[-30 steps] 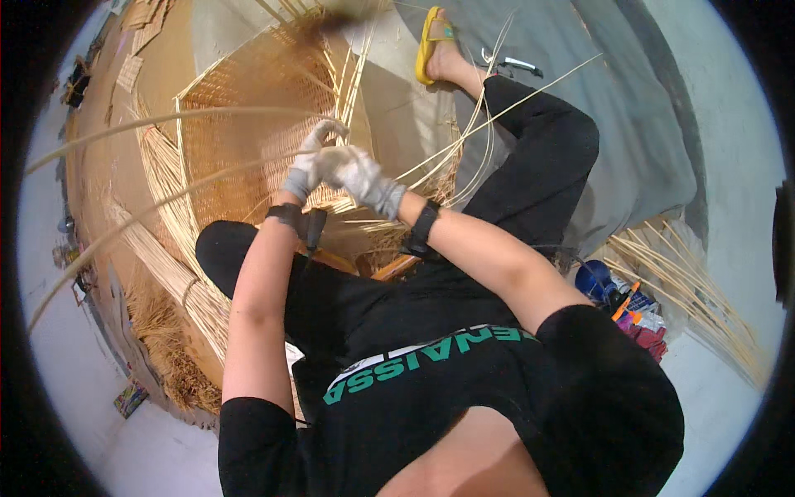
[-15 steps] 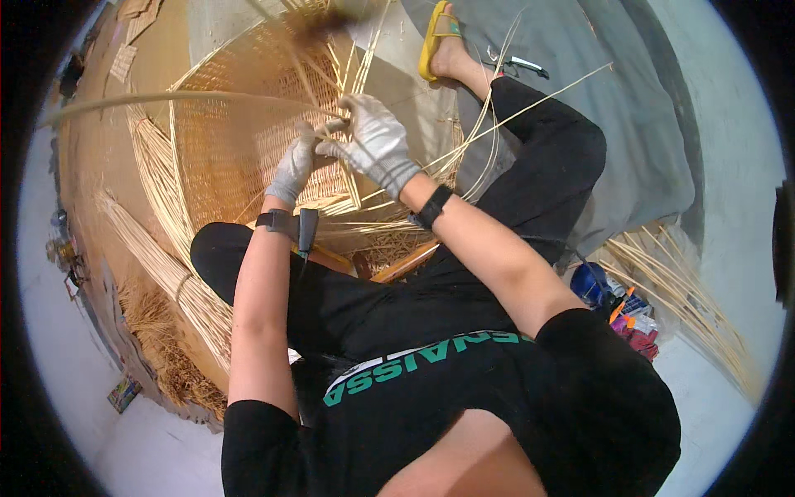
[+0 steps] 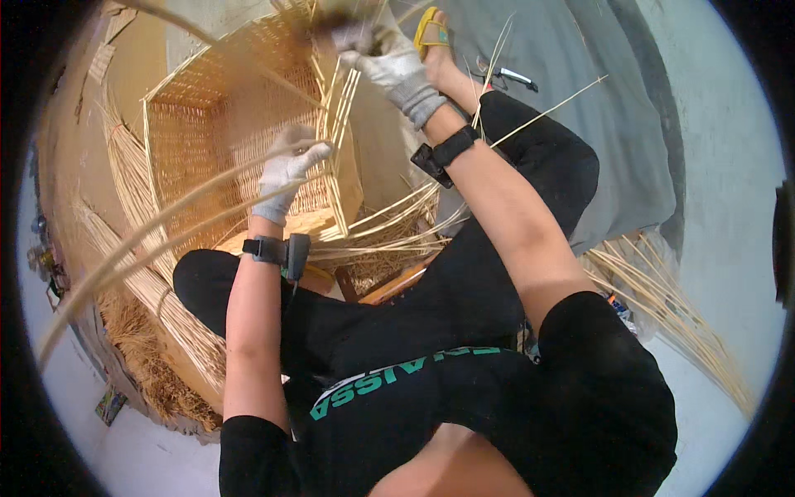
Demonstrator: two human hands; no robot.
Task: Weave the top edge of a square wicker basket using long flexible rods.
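A partly woven wicker basket (image 3: 186, 137) stands in front of me, its open side facing up. My left hand (image 3: 286, 170), in a pale work glove, is closed on wicker rods at the basket's near right edge. Long blurred wicker rods (image 3: 141, 240) sweep from there toward the lower left, close to the camera. My right hand (image 3: 397, 74), gloved too, is raised near the far right edge, beside upright stakes (image 3: 341, 116). Its fingers are curled; a dark blur partly hides them, and what they hold is unclear.
Tied bundles of rods (image 3: 145, 277) lie left of my leg, near brown shavings (image 3: 137, 356). More loose rods (image 3: 662, 298) spread at the right. A black-and-white tool (image 3: 517, 79) rests on the grey cloth (image 3: 604, 141), near my foot in a yellow slipper (image 3: 429, 35).
My hands have moved apart: the right went up and slightly right, the left down a little to the basket's edge. The long rods have swung downward on the left.
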